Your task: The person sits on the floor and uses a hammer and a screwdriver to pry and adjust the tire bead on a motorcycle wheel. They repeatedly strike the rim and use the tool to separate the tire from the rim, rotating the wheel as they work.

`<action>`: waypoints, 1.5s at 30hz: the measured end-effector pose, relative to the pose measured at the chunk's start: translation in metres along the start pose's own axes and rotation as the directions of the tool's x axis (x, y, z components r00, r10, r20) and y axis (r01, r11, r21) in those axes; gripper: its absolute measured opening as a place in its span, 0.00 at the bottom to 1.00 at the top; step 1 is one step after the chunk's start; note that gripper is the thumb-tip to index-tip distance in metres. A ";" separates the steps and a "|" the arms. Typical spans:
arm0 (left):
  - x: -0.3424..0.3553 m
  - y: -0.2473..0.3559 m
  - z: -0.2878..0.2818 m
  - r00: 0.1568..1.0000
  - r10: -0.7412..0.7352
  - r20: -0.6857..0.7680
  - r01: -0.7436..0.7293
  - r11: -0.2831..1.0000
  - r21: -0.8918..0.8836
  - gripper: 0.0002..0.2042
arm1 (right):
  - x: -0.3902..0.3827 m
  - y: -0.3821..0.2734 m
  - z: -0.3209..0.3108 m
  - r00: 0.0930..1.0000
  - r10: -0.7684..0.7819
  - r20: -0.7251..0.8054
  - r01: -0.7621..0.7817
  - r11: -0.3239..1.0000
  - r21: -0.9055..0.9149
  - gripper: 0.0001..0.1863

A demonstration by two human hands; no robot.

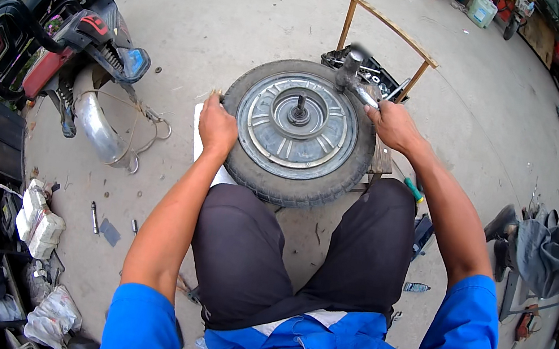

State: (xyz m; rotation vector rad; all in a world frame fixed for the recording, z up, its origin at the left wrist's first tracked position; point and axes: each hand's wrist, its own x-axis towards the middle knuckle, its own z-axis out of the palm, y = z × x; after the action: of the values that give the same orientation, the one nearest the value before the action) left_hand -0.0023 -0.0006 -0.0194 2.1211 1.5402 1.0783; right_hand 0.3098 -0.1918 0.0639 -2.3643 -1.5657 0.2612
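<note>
In front of my knees a wheel with a grey metal hub [258, 126] and a black tyre [291, 192] lies flat, its threaded axle [298, 110] pointing up. My left hand [217, 125] is at the tyre's left edge, fingers curled closed against the rubber; the fingertips are partly hidden. A hammer [366, 96] is gripped in my right hand [396, 127] beyond the wheel's right side. Its dark, slightly blurred head [349, 70] is over the far right part of the tyre. I cannot tell whether the head touches the rubber.
Behind the wheel stands a black toolbox [382, 81] with a wooden handle frame [394, 26]. A wooden support [381, 160] shows under the wheel's right side. Scooter parts with a silver fender [98, 125] stand left. A socket tool [94, 217] and small bottle [416, 287] lie on the floor.
</note>
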 end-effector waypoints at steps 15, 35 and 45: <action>-0.001 0.001 -0.004 1.000 0.000 0.008 0.000 1.000 0.004 0.13 | -0.036 -0.009 -0.001 0.985 0.082 -0.153 -0.073 0.995 0.062 0.26; 0.001 0.001 -0.003 0.999 0.010 0.041 -0.010 1.000 0.006 0.14 | -0.262 0.098 0.039 0.873 0.480 -0.084 -0.346 0.732 0.587 0.24; 0.008 -0.003 -0.004 0.998 -0.002 0.064 0.000 1.000 0.028 0.14 | -0.458 0.092 0.154 0.610 0.754 0.243 -0.698 0.367 0.614 0.22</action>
State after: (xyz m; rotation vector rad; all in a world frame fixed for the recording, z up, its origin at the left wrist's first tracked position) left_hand -0.0059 0.0070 -0.0150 2.1512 1.5351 0.9849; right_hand 0.1627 -0.6251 -0.1173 -2.2095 -0.1281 0.7563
